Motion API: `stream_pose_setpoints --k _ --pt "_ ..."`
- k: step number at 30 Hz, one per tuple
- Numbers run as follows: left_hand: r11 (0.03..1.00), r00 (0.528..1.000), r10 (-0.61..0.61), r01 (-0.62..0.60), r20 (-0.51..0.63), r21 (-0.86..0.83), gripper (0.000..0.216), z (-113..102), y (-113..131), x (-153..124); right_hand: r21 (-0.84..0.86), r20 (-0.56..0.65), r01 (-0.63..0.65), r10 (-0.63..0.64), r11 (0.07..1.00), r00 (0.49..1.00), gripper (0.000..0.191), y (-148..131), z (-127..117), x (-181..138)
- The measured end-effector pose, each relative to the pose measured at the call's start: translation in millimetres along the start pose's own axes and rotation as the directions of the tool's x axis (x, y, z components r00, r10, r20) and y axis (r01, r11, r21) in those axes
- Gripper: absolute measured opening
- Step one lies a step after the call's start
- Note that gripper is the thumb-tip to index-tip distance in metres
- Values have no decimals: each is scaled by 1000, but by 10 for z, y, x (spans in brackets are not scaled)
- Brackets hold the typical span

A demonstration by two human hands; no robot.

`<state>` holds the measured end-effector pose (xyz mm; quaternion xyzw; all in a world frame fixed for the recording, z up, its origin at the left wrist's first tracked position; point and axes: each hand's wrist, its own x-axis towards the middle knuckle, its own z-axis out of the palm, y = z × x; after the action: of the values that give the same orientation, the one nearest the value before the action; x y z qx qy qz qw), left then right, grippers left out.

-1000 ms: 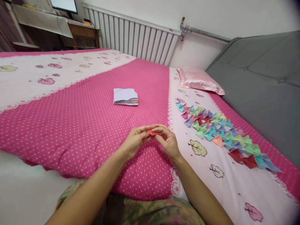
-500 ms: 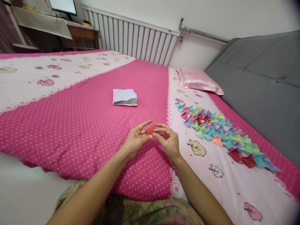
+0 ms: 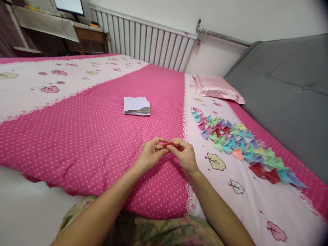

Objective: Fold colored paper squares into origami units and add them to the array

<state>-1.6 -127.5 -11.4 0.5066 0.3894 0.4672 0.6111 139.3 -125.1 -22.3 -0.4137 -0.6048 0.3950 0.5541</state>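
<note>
A small piece of folded red paper (image 3: 167,145) is pinched between my two hands, above the near part of the bed. My left hand (image 3: 151,152) grips its left end with thumb and fingers. On the other side, my right hand (image 3: 185,153) has its thumb pressed on the paper and the fingers curled behind it. The fingers hide much of the paper's shape. Off to the right, many small folded paper boats (image 3: 238,145) in several colours stand in rows on the white strip of the bedspread.
A stack of paper sheets (image 3: 137,106), white on top with coloured edges, lies on the pink dotted bedspread (image 3: 102,126). Further back are a pink pillow (image 3: 217,88), a grey headboard (image 3: 279,78), a radiator (image 3: 143,37) and a desk (image 3: 87,33) with a monitor (image 3: 69,6).
The red paper has tilted and shows a narrower face. My left fingers, stretched out before, have curled in round it, and my right fingers have closed in as well.
</note>
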Motion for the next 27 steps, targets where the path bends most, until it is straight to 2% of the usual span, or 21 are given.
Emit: stream_pose_setpoints --k 3,9,13,18,27 --pt "999 1000 -29 30 -8 17 15 -6 -10 -6 39 13 -69 68 997 998 10 8 -8 -6" --pt "963 996 -18 -5 83 268 19 -17 -7 -47 138 73 -190 181 972 981 13 11 -25 -15" --pt "985 992 -61 42 114 165 16 4 -11 -53 186 171 -263 232 947 957 15 -3 -34 -12" --pt "990 981 -126 115 145 78 15 10 -46 -41 77 154 -196 183 978 971 18 -11 -37 -2" --pt "993 982 -89 76 164 86 20 6 -72 -44 -19 104 -114 115 993 988 26 -39 -52 -17"
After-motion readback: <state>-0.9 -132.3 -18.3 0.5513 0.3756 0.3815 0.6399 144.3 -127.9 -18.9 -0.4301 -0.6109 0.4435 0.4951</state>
